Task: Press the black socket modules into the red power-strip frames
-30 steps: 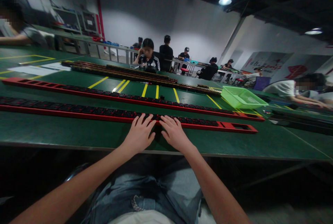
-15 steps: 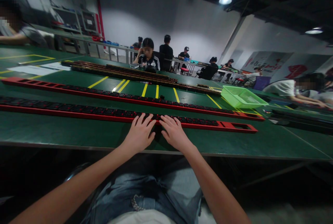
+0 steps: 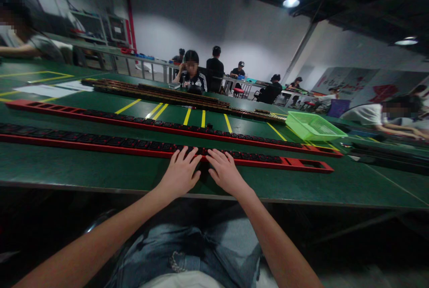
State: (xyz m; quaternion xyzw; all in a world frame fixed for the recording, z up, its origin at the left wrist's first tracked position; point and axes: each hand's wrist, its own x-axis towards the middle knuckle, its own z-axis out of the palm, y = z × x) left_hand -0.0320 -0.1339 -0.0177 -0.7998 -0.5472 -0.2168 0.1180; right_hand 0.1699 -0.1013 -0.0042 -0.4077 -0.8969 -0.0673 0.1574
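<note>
Across the green table lies a long, narrow red strip (image 3: 150, 151), its slots filled with a row of black square pieces (image 3: 110, 140). My left hand (image 3: 181, 173) rests its spread fingertips on the strip near the middle. Just to the right, my right hand (image 3: 225, 171) lies the same way, fingers stretched out over the black pieces. Neither hand is wrapped round anything. The fingers cover a short stretch of the strip. Toward its right end the strip shows an open rectangular cutout (image 3: 310, 164). Behind it runs a second red strip (image 3: 187, 131), also carrying black pieces.
Farther back lie several long brown strips (image 3: 157, 93). A light green basket (image 3: 315, 126) stands to their right. White papers (image 3: 43, 90) lie at the left, and dark long parts (image 3: 389, 156) at the right. Several people sit at tables around the room.
The view has shifted very slightly. Both hands stay in the same place on the front strip, and nothing else has visibly moved.
</note>
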